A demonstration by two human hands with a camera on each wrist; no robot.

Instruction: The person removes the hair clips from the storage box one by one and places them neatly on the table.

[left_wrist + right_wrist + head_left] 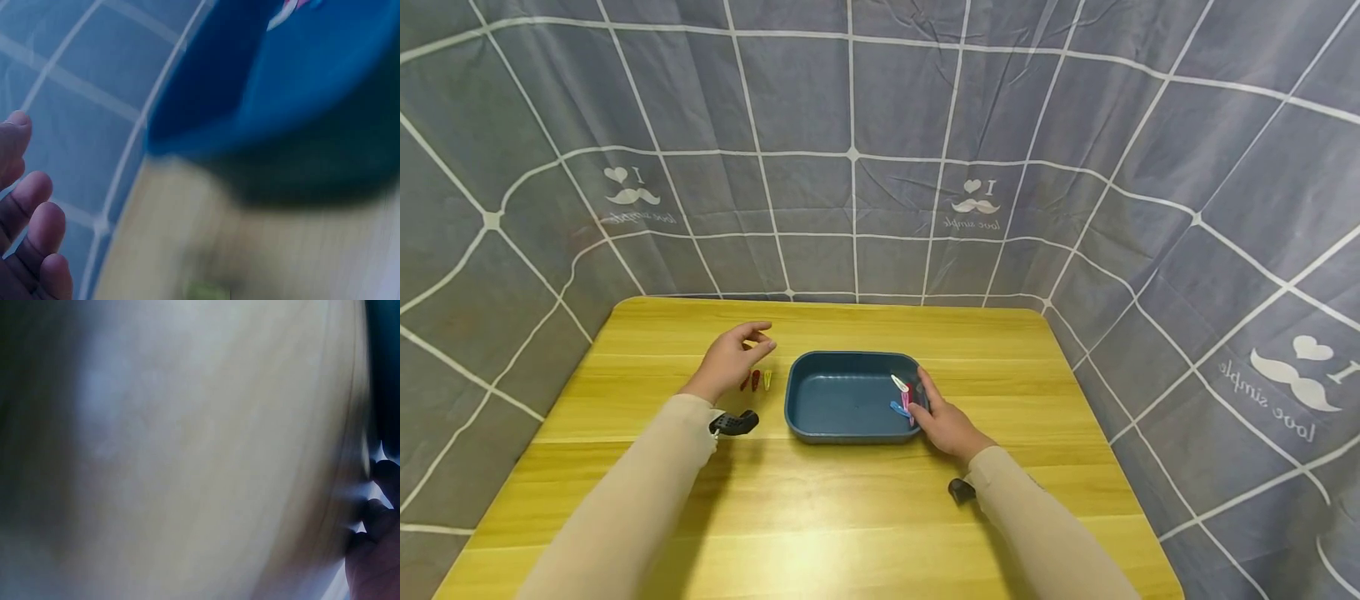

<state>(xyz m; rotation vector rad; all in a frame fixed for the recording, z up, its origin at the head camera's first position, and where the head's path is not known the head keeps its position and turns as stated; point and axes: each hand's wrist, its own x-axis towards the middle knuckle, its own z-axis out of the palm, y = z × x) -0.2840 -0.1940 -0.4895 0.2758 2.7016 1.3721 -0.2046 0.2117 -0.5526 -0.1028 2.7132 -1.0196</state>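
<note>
In the head view my right hand (946, 423) grips the right end of a dark blue plastic tray (838, 434), thumb over the rim and fingers along the outside. Inside, at that end, lie several snap hair clips: a white one (899, 383), a blue one (899, 409), and pink and red ones by the thumb. Left of the tray, my left hand (730, 360) hovers with loosely bent fingers and holds nothing. Just beside and below it on the table are a yellow hair clip (767, 380) and dark red hair clips (756, 380), one partly hidden by the hand.
The yellow wood-grain table (850, 517) carries all of this. A grey curtain (805, 100) with white grid lines hangs behind it and along both sides. Each wrist wears a black strap device, one of them the left camera mount (735, 422).
</note>
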